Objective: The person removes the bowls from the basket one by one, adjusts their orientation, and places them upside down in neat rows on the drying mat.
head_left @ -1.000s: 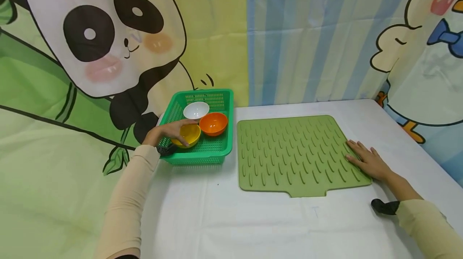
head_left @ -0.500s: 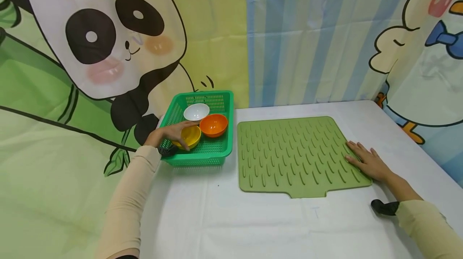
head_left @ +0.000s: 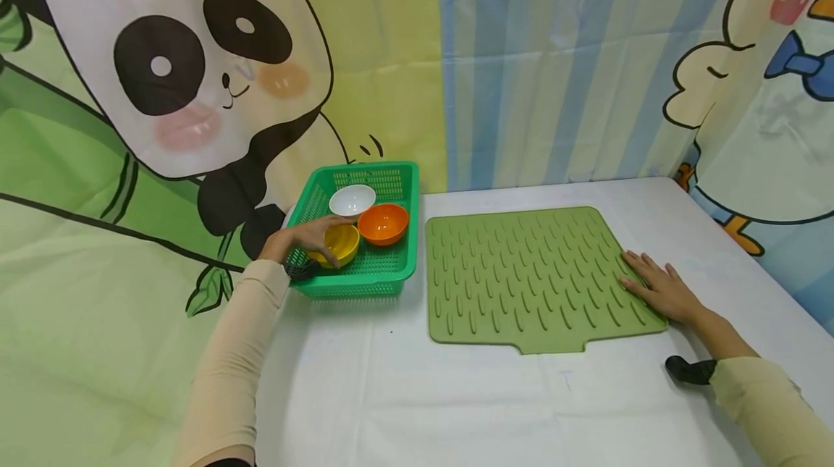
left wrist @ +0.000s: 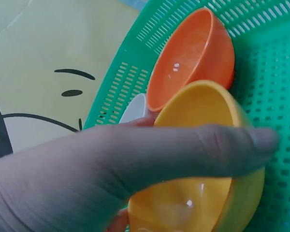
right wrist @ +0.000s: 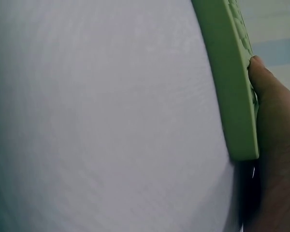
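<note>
A yellow bowl stands in the front left part of a green perforated basket. My left hand reaches over the basket's left side and grips this bowl. In the left wrist view the thumb crosses the bowl's rim, and the other fingers are mostly hidden behind it. Beside it sit an orange bowl and, farther back, a white bowl. My right hand rests with straight fingers on the right edge of a green ridged mat.
A white cloth covers the table. Behind it hangs a printed curtain with a panda, stripes and a bird, close against the basket's back. Dark straps show at both wrists.
</note>
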`<state>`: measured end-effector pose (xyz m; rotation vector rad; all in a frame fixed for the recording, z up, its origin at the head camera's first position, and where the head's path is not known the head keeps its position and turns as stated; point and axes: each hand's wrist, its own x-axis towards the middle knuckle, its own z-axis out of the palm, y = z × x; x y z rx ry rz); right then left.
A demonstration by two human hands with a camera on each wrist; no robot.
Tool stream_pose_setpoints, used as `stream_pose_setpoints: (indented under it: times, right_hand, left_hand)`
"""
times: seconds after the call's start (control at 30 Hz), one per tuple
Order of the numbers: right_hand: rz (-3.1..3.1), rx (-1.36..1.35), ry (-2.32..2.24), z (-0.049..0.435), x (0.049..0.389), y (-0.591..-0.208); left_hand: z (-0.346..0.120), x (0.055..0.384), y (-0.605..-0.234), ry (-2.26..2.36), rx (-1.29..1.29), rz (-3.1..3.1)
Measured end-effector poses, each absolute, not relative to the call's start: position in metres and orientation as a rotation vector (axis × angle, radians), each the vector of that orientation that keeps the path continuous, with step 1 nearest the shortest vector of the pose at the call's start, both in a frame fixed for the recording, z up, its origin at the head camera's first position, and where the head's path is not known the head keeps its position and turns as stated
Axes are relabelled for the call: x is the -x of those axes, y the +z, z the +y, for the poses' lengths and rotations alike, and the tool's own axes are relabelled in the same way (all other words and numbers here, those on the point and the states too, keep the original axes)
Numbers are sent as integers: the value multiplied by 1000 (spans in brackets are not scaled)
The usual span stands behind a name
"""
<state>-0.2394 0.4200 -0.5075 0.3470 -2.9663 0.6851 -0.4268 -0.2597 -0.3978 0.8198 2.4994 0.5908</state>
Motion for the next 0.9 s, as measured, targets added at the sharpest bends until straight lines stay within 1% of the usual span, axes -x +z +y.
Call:
stream_pose_setpoints:
  times: [0.27,0.57,0.73,0.9]
  right_hand:
    - [-2978,-343,684,420,240,-507]
    - [-2996,-330,675,421,242,-504]
    - [-2996,-328,673,422,243,-505]
    - [-2998,-331,680,423,244,-506]
  left_hand:
    - [-259,420,-384,560,-777,2559]
    - [-255,402,-338,720,-761,2769]
    - [-244,388,-312,931,-831,2833]
    - [-220,364,-292,1306,-895,2802]
